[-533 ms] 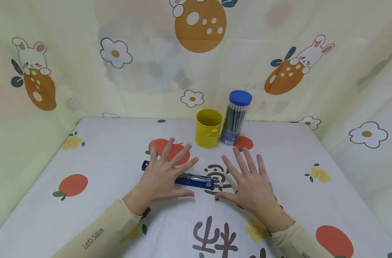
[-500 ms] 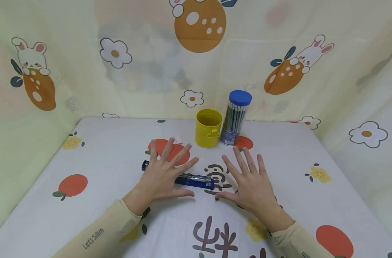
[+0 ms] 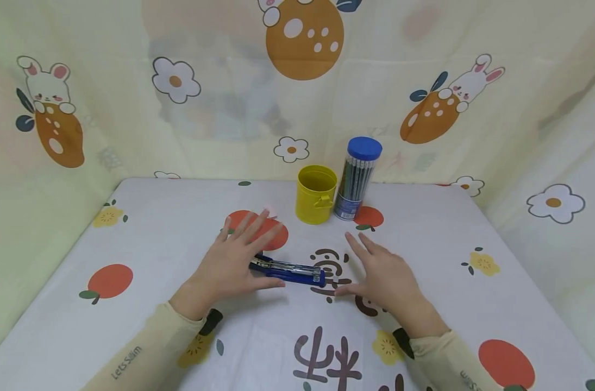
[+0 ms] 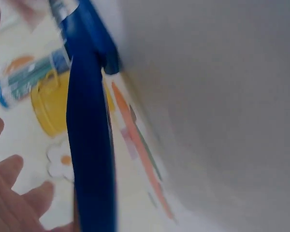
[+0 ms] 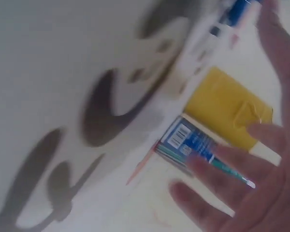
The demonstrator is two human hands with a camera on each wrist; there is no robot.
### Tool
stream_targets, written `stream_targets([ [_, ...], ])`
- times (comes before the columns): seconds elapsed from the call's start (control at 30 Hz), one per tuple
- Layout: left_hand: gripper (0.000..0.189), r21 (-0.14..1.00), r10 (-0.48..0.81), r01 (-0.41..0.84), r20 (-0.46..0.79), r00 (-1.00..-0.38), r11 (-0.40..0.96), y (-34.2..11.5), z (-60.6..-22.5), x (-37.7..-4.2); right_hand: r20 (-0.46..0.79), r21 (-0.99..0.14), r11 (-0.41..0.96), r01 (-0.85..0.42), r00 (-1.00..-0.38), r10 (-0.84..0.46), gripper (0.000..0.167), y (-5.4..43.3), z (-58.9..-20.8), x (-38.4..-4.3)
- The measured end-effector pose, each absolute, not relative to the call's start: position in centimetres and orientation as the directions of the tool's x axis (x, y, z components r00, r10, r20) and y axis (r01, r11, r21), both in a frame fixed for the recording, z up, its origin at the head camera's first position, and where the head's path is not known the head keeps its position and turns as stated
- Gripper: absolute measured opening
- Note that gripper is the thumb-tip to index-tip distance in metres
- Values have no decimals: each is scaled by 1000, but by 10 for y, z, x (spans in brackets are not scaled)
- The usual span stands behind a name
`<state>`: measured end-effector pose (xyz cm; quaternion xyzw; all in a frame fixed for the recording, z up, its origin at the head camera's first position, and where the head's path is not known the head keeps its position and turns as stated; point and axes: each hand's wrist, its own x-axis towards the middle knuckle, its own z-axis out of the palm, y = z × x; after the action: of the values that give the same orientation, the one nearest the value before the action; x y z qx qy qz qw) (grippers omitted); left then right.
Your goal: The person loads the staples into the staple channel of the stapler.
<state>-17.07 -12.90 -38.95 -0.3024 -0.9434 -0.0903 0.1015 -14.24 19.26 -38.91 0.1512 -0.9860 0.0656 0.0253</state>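
A blue stapler [image 3: 297,273] with metal along its top lies on the table in the head view, and its left part is hidden behind my left hand [image 3: 226,266]. That hand is over or beside the stapler, fingers spread, and I cannot tell whether it touches it. Close up in the left wrist view, the stapler [image 4: 92,125] passes in front of the spread left fingers. My right hand [image 3: 387,277] is to the right of the stapler's end, apart from it, fingers extended and holding nothing. In the right wrist view, the right hand [image 5: 261,188] has nothing in its grasp.
A yellow bucket [image 3: 315,202] stands at the back of the table. Touching or close to its right is a clear tub of pencils [image 3: 357,176] with a blue lid. A small pale pink piece [image 3: 270,210] lies behind the left fingertips. A printed curtain [image 3: 219,125] hangs behind.
My left hand has moved left and slightly back toward me, showing more of the stapler's right part. The right fingers have drawn closer together and the hand has shifted slightly right.
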Motion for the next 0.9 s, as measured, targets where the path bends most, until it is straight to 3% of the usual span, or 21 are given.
stream_targets([
  [0.2, 107, 481, 415, 426, 135, -900, 766, -156, -393, -178, -184, -424, 891, -160, -949, -257, 89, 186, -383, -159],
  [0.4, 92, 731, 399, 352, 118, -909, 585, -183, -406, -186, -287, -598, 795, -100, -900, -328, 69, 183, -387, -171],
  [0.67, 75, 884, 385, 216, 44, -922, 416, -195, -422, -197, -358, -655, 755, 27, -891, -279, 48, 190, -391, -175],
  [0.9, 53, 936, 388, 159, 26, -921, 315, -203, -433, -202, -358, -651, 759, 19, -889, -285, 35, 186, -393, -179],
])
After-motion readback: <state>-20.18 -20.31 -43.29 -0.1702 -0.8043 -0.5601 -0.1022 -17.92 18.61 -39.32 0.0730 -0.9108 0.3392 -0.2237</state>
